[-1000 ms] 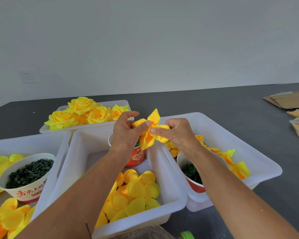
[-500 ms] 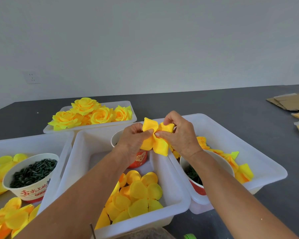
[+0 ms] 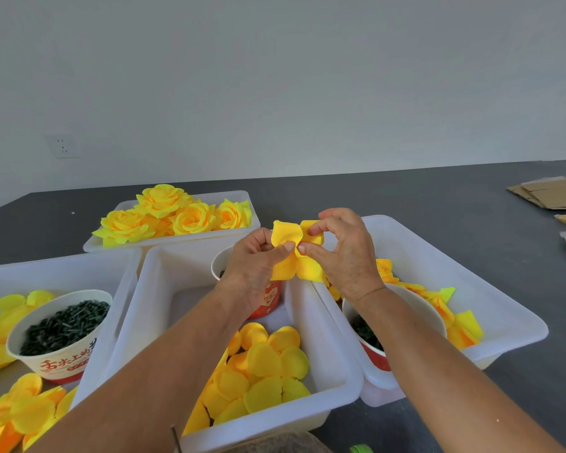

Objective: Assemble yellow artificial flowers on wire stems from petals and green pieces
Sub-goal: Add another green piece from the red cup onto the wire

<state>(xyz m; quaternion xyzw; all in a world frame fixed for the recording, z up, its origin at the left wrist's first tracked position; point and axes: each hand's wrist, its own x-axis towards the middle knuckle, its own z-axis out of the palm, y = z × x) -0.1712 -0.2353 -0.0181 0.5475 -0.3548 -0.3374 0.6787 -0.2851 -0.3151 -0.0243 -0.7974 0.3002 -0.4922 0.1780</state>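
— While both hands were raised over the bins, where was the yellow petal piece (image 3: pixel 295 253)?

— It was held in the air between them, above the middle white bin (image 3: pixel 164 305). The left hand (image 3: pixel 255 266) had its grip clamped on the piece's centre with the thumb, and the right hand (image 3: pixel 343 253) pinched it from the other side, thumb and forefinger closed on the cloth.

— And beneath?

— Loose yellow petals (image 3: pixel 262 371) lay in that middle bin, beside a red paper cup (image 3: pixel 268 300). Finished yellow roses (image 3: pixel 174 214) filled the far tray. At left, a paper bowl (image 3: pixel 62 335) held dark green pieces. All stood on the grey counter (image 3: pixel 438 197).
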